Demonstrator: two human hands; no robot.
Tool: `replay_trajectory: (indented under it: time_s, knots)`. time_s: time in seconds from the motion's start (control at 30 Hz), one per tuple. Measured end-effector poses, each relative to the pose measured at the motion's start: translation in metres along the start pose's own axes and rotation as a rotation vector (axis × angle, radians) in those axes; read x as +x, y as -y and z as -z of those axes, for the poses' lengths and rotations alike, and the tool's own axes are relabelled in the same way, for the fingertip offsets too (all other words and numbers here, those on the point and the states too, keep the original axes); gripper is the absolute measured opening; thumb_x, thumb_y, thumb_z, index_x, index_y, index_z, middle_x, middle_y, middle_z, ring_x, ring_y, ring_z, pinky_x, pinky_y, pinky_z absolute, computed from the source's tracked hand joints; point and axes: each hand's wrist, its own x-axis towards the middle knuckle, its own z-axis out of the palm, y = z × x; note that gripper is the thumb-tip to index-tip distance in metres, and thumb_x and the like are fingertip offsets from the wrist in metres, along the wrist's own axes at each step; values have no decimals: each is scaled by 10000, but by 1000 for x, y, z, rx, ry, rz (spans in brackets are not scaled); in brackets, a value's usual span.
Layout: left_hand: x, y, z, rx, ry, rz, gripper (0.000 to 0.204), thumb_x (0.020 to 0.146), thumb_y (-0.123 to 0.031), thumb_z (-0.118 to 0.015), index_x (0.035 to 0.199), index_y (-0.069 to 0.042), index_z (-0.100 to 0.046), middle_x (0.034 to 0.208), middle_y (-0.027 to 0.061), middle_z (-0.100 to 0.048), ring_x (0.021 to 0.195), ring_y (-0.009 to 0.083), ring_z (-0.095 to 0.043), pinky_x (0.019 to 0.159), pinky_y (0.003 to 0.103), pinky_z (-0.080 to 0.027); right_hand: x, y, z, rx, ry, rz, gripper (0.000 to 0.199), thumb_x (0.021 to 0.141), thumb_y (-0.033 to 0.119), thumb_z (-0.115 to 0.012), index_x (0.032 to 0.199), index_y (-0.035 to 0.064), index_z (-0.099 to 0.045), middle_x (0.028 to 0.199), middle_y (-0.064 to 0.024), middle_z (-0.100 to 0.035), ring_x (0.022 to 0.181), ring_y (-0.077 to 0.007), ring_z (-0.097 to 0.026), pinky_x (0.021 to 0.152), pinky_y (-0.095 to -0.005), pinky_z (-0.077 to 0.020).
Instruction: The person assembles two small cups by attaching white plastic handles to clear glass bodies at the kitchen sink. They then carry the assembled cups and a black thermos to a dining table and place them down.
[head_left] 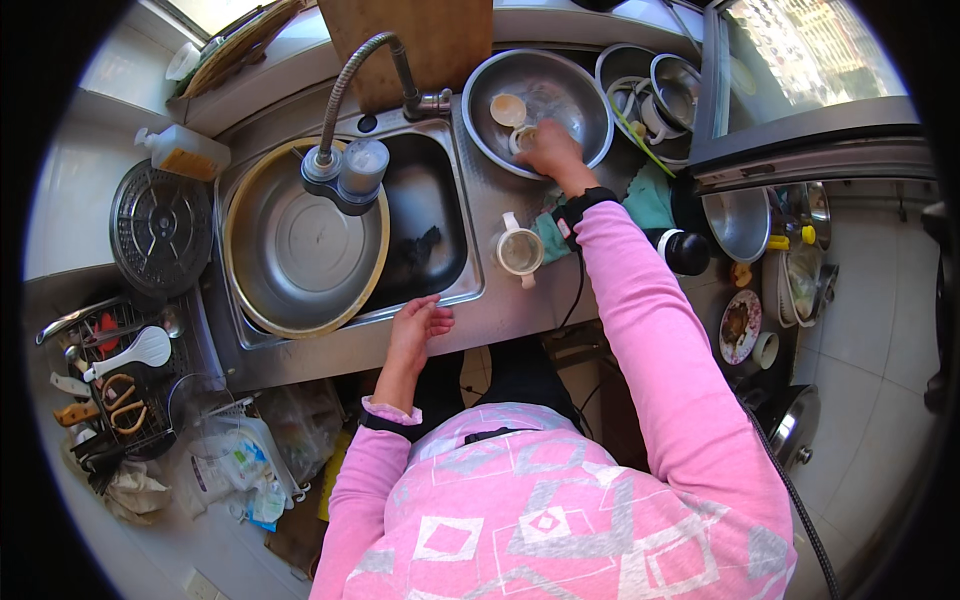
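Has small round whitish piece against left side of right hand in steel bowl, with grip too hidden to tell, and left hand empty, loosely extended, near sink.

Can read no lettering, number or sign anywhere, with the orange label on the white bottle and blue-and-white packaging too small to decipher.
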Motion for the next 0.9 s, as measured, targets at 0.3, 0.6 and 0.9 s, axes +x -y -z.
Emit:
replay_trajectory:
  time_s: [0.3,0.6,0.9]
  knots:
    - [-1,10,2,-24,17,19,274,1015,-128,-478,1229,21,-560,957,164,-699,819,243,-697,759,337,-572,7,4,5,-26,106,24,600,683,415,-837,1085,-5,-689,1095,-214,-691,1035,-365,-661,902,-426,-533]
    - [-23,-37,0,-75,66,-133,272,1005,-131,-514,1230,14,-565,972,169,-701,828,245,-702,755,336,-573,-68,60,81,122,-155,402,714,694,406,-838,1199,-53,-626,1151,-248,-648,1080,-371,-628,932,-410,-502]
    - [-72,-121,66,-186,78,-530,282,1017,-124,-501,1242,29,-577,1045,189,-703,906,255,-707,813,342,-573,-164,195,35,1204,895,364,496,851,445,-731,1104,20,-685,936,-52,-668,814,-128,-616,618,-251,-471]
